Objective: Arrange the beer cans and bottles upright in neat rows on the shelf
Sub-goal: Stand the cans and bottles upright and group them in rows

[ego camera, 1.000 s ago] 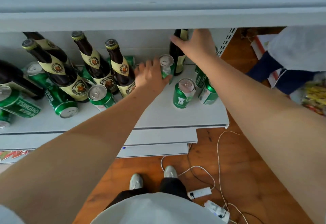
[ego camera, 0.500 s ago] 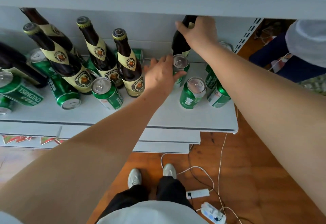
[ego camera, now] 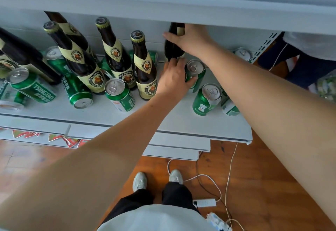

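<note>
Half the dark bottle (ego camera: 172,49) hides — right hand (ego camera: 192,39) and upper shelf (ego camera: 163,3) cover it.

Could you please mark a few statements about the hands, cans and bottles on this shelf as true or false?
1. The left hand grips an upright green aluminium beer can. True.
2. The right hand holds a green can. False: it holds a dark brown glass bottle by its upper part.
3. Every can on the white metal shelf stands upright. False: a green Tsingtao can lies on its side at the left.
4. White cables trail over the wooden floor. True.
</note>
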